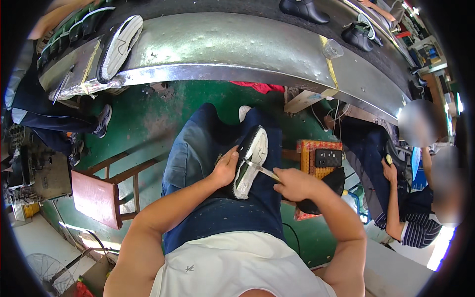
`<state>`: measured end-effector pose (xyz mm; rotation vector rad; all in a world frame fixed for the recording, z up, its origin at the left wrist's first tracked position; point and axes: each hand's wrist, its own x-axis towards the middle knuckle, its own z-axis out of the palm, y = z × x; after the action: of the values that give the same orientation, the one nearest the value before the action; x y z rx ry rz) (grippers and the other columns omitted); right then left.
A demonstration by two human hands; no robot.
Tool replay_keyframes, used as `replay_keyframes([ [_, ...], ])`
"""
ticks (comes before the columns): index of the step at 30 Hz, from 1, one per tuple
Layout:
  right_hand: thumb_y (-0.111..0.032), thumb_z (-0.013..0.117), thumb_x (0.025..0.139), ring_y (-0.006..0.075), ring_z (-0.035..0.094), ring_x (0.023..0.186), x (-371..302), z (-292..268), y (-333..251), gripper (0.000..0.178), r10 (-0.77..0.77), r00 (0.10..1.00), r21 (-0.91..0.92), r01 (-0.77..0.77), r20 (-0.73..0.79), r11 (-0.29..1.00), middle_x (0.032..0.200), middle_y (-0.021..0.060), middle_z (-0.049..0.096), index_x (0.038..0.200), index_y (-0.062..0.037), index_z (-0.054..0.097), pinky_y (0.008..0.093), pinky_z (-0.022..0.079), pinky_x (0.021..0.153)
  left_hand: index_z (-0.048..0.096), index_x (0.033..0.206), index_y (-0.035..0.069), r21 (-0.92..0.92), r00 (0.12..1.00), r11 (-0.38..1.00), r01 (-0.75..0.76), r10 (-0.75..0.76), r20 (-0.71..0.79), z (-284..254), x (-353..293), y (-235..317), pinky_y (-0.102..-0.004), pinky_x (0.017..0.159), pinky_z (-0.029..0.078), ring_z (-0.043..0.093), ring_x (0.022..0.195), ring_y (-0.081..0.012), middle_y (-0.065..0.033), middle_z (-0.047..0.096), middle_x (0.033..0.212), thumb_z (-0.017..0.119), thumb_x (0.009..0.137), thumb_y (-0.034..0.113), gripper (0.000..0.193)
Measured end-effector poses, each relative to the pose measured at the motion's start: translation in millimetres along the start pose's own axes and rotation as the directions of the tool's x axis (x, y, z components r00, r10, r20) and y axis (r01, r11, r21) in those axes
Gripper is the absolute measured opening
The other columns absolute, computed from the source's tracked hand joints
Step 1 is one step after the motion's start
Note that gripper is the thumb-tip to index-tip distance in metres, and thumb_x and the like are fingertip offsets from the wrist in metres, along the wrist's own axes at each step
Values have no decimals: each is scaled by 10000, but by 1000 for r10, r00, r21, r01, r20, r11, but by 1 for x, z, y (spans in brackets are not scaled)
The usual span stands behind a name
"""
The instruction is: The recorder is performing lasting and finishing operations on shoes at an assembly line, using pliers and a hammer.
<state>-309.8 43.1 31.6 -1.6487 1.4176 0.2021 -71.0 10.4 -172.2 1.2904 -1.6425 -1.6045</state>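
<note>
An unfinished dark shoe (258, 148) rests bottom-up across my lap, its pale underside facing me and rough white material at its near end. My left hand (225, 168) is closed on the shoe's left edge, fingers partly hidden behind it. In my right hand (296, 184) is a hand tool (264, 171) with a slim metal end and a handle mostly covered by my fingers. Its metal tip touches or hovers just over the middle of the shoe's underside; I cannot tell which. The exact kind of tool is not clear.
Ahead runs a metal-edged bench (217, 44) with another bottom-up shoe (118, 49), black shoes (304, 10) and a clear cup (332, 48). A wooden stool (96, 198) stands left. Right, a phone (328, 158) lies on a beaded seat (308, 166). A seated co-worker's hand (389, 171) holds a shoe.
</note>
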Motion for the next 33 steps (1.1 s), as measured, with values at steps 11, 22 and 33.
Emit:
replay_keyframes([
  [11,-328,571,989,410,694,848,40,-66,-15,438,194,869,-245,-87,456,966,879,261,704,904,83,695,481,529,790,230,1577,-54,-755,941,561,338,-228,252,-34,-4,21,-386,1229,267,398,1455,-305,-242,411,1565,395,1088,329,643],
  [22,-296,621,979,443,689,876,74,-83,11,327,54,924,-380,102,378,920,876,267,689,1004,30,631,516,542,798,216,1576,-56,-39,959,994,103,-88,269,-34,13,35,-423,1233,200,349,1462,-372,-249,414,1551,387,1049,370,699],
  [33,-197,685,759,309,686,874,123,-15,129,254,-517,849,-140,528,110,838,910,83,689,994,-114,635,458,523,804,109,1613,0,-127,931,987,99,-47,361,-42,20,23,-428,1232,223,276,1505,-341,-244,291,1603,753,899,341,1020],
])
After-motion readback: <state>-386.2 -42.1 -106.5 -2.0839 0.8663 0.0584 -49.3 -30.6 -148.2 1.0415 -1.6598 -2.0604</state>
